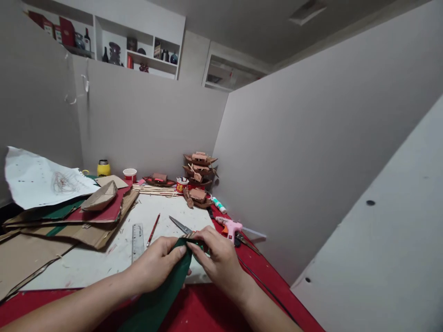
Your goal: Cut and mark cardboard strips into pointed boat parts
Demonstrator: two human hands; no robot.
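A strip of dark green cardboard or thick paper hangs from both hands, its lower part running down over the table's front edge. My left hand is closed on its upper left side, with the thumb lying on the face. At its top right corner, the thumb and fingers of my right hand pinch the edge. Just past the fingertips lies a pair of scissors, blades pointing up and left; my right hand hides most of the handles. A red pencil and a clear ruler lie left of the scissors.
Stacked cardboard sheets with a folded cardboard boat fill the left. Small model boats, thin wooden sticks and cups stand at the back. A pink glue gun lies at right beside the grey partition.
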